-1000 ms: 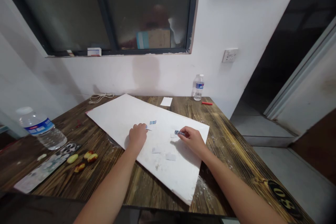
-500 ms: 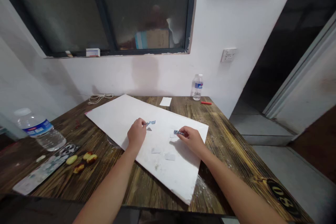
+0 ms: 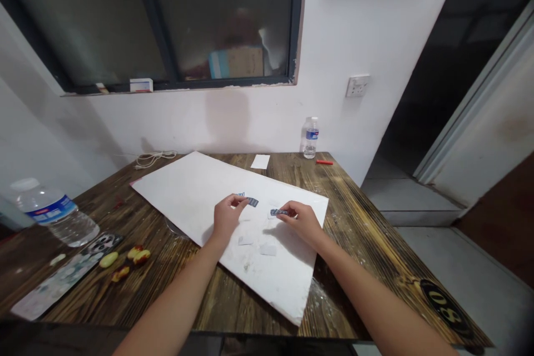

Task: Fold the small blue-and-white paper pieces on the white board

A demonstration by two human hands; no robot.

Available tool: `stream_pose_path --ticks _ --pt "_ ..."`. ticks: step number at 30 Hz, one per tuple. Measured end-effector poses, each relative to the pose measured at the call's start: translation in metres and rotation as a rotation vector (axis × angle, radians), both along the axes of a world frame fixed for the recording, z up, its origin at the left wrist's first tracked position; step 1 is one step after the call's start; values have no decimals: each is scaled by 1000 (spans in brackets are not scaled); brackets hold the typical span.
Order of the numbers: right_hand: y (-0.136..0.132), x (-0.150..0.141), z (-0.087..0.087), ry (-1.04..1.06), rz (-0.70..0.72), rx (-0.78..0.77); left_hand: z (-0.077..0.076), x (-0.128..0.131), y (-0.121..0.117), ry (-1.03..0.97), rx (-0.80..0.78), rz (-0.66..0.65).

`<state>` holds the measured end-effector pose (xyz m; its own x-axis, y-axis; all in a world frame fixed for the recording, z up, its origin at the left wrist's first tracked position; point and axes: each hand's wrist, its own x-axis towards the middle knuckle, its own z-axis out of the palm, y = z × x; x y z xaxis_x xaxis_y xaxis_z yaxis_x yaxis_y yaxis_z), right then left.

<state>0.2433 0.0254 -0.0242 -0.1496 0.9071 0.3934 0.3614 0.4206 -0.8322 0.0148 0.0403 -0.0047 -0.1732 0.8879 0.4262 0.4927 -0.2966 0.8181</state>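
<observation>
Head view: white board [image 3: 175, 178] lying slantwise on the wooden table [image 3: 354, 267] in front of you; clock centred on the board, 12 farthest from you.
Left hand [image 3: 226, 216]: fingers narrow, pinching a blue-patterned piece [image 3: 252, 202] just off centre, toward 1 o'clock.
Right hand [image 3: 303, 222]: fingers pinched on a second patterned piece [image 3: 278, 212] at 3 o'clock; your two held pieces near each other, not touching.
Third piece [image 3: 241, 194]: blue and white, at 12, partly hidden by your left hand.
Paper slips [image 3: 267, 248]: on the board, at 4 and 5.
White card [image 3: 261, 162]: past the board's far edge, 1 o'clock.
Large bottle [image 3: 50, 208]: 9 o'clock.
Small bottle [image 3: 310, 136]: 2 o'clock, red stick [image 3: 324, 162] near it.
Fruit [image 3: 109, 260]: 8 o'clock, beside a patterned slab [image 3: 62, 281].
</observation>
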Motion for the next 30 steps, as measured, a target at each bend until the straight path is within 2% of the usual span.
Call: stream_pose_path --ticks 5,15,19,23,30 --pt "-4 -4 2 91 69 0 0 17 -11 67 -21 -170" --pt "-9 -6 3 17 -67 17 0 27 -23 51 -148 -407" --pt "-9 -5 4 -49 -38 21 -1 25 -22 8 -219 -493" --pt "-8 -4 3 -104 -42 23 -2 23 -20 67 -257 -518" --pt "-8 -3 1 -185 -41 -10 1 21 -23 239 -156 -535"
